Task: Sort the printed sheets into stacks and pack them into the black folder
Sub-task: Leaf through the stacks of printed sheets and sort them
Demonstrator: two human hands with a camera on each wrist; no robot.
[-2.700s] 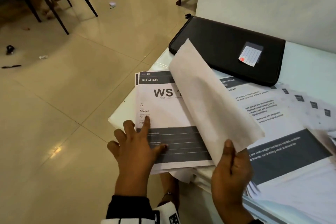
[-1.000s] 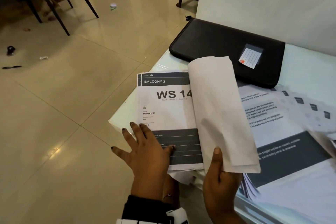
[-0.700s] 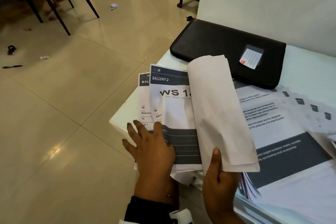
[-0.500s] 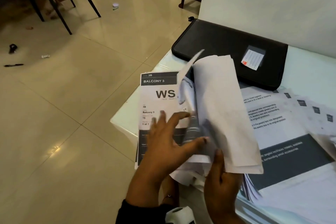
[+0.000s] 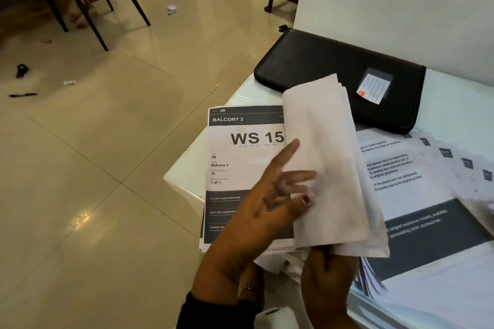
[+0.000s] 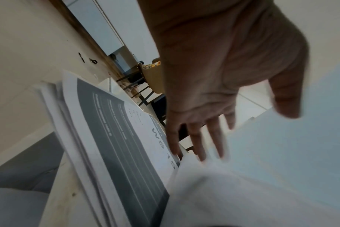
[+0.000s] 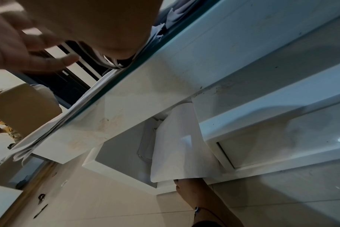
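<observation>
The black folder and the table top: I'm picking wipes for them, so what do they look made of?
The black folder looks like faux leather or vinyl, matte: soft rounded corners, piped rim, dull sheen; real leather can't be ruled out. A clear plastic pocket on its cover holds a lined card. The table top looks like glass or glossy laminate over white: it reflects light, and its edge in the right wrist view shows greenish, which suggests glass.

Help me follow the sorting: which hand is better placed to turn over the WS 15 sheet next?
Probably the left hand: its open fingers hover right over the WS 15 sheet, while the right hand is busy gripping the turned-over sheets.
</observation>
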